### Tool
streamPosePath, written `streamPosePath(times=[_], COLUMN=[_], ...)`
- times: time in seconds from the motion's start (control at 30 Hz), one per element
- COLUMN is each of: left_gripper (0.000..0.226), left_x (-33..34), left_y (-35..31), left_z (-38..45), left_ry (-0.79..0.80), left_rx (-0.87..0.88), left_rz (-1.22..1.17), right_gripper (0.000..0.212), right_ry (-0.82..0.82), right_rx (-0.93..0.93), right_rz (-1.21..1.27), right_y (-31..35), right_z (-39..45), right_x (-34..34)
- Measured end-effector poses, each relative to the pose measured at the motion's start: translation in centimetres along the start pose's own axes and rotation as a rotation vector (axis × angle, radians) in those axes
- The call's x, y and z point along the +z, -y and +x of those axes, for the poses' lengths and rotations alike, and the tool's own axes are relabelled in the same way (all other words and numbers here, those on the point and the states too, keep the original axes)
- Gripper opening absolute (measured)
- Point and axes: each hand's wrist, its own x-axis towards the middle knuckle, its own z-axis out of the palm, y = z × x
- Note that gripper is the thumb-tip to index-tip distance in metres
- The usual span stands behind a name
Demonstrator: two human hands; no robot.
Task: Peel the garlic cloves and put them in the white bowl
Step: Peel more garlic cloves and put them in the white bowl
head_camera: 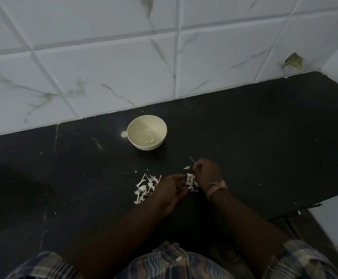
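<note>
A white bowl (146, 132) stands on the black counter near the tiled wall, with a few small garlic bits at its bottom. Below it, my left hand (169, 189) and my right hand (206, 174) meet over a small heap of garlic cloves (190, 181). My right hand's fingers are curled and pinch a piece of garlic with a thin stalk sticking up. My left hand's fingertips touch the heap; what they hold is hidden. A pile of white garlic peels (145, 188) lies just left of my left hand.
The black counter (264, 141) runs back to a white marble-patterned tiled wall (124, 67). The wall turns a corner at the far right. The counter's right edge drops off near a white object (337, 224) at the lower right. A thread band circles my right wrist.
</note>
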Motion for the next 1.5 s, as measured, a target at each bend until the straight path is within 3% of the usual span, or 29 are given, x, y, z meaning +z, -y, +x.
streamPosePath(times=[0.1,0.2,0.43,0.6,0.8,1.13,1.5], left_gripper=[0.047,0.030,0.018,0.013,0.013,0.011,0.011], left_x=[-0.3,-0.8,-2.6,-4.7,-6.3,-7.5,-7.3], left_y=[0.0,-0.3,-1.5,-1.0,-0.7,-0.4,-1.2], left_z=[0.0,-0.2,-0.5,-1.8,-2.9,-4.0,-4.3], left_ry=[-0.001,-0.055,-0.077,-0.076,-0.075,-0.084,-0.166], left_rx=[0.000,0.006,0.057,0.125,0.112,0.174,0.395], left_rz=[-0.095,-0.157,-0.283,-0.194,-0.171,-0.262,0.142], right_gripper=[0.015,0.012,0.013,0.019,0.025,0.017,0.017], right_ry=[-0.050,-0.145,0.135,0.219,0.182,0.157,0.242], right_rx=[0.002,0.082,0.082,0.008,0.004,-0.047,-0.053], right_rz=[0.078,0.374,0.763,0.781,0.867,0.850,0.905], right_y=[-0.2,0.4,3.5,4.5,5.6,6.7,7.1], right_z=[-0.2,-1.1,-4.8,-5.4,-6.4,-7.7,-7.6], right_x=[-0.6,-1.2,0.6,1.2,1.7,3.0,1.6])
